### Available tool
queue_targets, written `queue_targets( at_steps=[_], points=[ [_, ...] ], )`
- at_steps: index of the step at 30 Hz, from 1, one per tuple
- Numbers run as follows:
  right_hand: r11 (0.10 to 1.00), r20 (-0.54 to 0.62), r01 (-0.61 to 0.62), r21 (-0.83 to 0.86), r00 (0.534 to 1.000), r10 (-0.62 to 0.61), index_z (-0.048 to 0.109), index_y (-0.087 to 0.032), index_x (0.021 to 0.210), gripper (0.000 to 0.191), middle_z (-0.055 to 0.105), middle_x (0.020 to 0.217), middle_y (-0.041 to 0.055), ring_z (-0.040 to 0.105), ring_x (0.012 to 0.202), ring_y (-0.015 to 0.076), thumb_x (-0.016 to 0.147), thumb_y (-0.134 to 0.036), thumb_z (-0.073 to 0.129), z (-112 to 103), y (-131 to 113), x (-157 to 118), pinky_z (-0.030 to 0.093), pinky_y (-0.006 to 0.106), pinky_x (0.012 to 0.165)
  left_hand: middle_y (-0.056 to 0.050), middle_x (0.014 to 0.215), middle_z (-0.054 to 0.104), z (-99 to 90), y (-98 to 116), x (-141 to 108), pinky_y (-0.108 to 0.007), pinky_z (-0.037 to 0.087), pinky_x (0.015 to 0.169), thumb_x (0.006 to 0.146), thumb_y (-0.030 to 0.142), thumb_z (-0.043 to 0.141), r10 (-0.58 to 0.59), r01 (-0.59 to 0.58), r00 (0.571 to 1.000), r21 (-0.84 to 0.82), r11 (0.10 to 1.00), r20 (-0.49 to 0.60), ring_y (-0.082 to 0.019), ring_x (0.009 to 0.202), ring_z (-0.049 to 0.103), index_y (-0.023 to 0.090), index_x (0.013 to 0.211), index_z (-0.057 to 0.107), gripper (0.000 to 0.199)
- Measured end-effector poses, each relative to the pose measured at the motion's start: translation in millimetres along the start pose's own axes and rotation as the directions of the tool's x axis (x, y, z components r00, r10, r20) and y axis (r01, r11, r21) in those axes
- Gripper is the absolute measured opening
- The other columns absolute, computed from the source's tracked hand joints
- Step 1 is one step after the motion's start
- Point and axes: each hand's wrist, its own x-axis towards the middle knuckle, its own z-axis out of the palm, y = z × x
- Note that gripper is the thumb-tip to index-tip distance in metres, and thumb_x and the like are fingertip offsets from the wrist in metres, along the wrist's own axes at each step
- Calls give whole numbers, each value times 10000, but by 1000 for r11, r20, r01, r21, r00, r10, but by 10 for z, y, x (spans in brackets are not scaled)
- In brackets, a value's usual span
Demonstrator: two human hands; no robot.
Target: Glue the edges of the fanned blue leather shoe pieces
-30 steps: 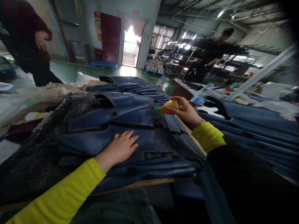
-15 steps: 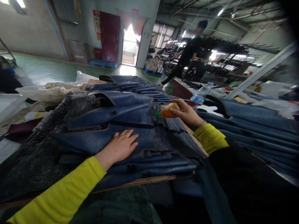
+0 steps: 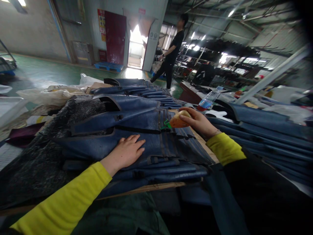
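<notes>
My left hand (image 3: 129,150) lies flat with fingers spread on a dark blue, leather-like panel (image 3: 144,120) with black edging. This panel tops a stack of similar pieces, their edges fanned out to the right. Wrapped in the fingers of my right hand (image 3: 199,122) is a yellow-orange squeeze bottle (image 3: 181,120), tilted so its green tip (image 3: 166,124) points left. The tip is over the black-trimmed strip at the panel's right edge; whether it touches cannot be made out.
More blue pieces (image 3: 269,140) are stacked on the right. A clear plastic bottle (image 3: 209,99) lies behind my right hand. Black fabric (image 3: 49,163) and plastic bags (image 3: 49,96) are on the left. A person in dark clothes (image 3: 172,54) walks beyond the table.
My right hand has shifted slightly right and down with the squeeze bottle. My left hand has stayed in place. The person in the background has moved left.
</notes>
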Motion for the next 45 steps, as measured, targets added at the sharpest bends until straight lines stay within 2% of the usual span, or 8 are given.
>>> queue_targets(
  at_steps=[14,23,28,36,45],
  points=[
    [999,28,28,36,999,-29,558,-264,1180,488,618,1111,43,570,1041,286,787,-552,595,-7,-2,-102,454,468,929,-89,1463,348,3,-2,-6,-491,367,982,949,421,270,-4,5,1000,-11,1000,7,-257,1318,350,259,1358,426,468],
    [997,37,81,-18,996,-80,544,-264,1175,462,592,1161,42,545,1089,294,798,-525,593,-4,-88,-215,440,441,956,-105,1463,343,-35,-2,-12,-512,330,1006,879,648,244,-9,12,999,-82,997,34,-284,1340,317,289,1351,437,624],
    [999,65,35,30,997,-37,534,-275,1178,451,587,1171,45,555,1075,300,798,-509,596,12,-73,-302,488,448,899,-119,1470,327,-50,-8,-8,-519,322,1005,822,732,232,2,4,998,-112,994,55,-297,1346,302,295,1356,427,717],
    [998,124,-23,51,992,17,535,-290,1186,447,593,1166,32,579,1038,290,806,-521,581,-6,-128,-508,541,396,819,-114,1489,289,-56,-29,10,-548,293,1019,753,803,255,11,3,995,-143,990,96,-305,1361,271,303,1361,416,803],
    [994,167,-47,95,985,31,549,-258,1194,466,588,1203,34,535,1124,291,802,-506,599,-42,-209,-654,422,419,997,-116,1490,284,-107,-13,-10,-549,288,1029,748,812,236,12,6,993,-147,989,120,-299,1366,265,284,1364,418,832]
  ],
)
